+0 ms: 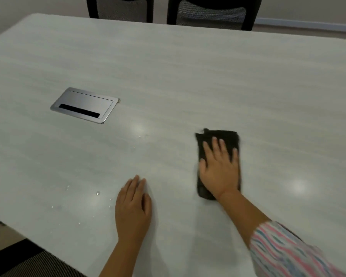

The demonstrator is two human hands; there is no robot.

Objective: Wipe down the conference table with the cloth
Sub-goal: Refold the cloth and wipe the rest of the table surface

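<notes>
Your conference table (188, 76) pale wood-grain laminate, smooth with a soft sheen, your cloth (224, 136) dark, matt, soft fabric, cable hatch (84, 104) brushed metal, your sleeve (284, 250) striped woven cloth, chair backs (210, 15) grey mesh

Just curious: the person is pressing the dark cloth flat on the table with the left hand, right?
No. The head view shows the right hand pressing the dark cloth flat on the table; the left hand lies bare beside it.
</notes>
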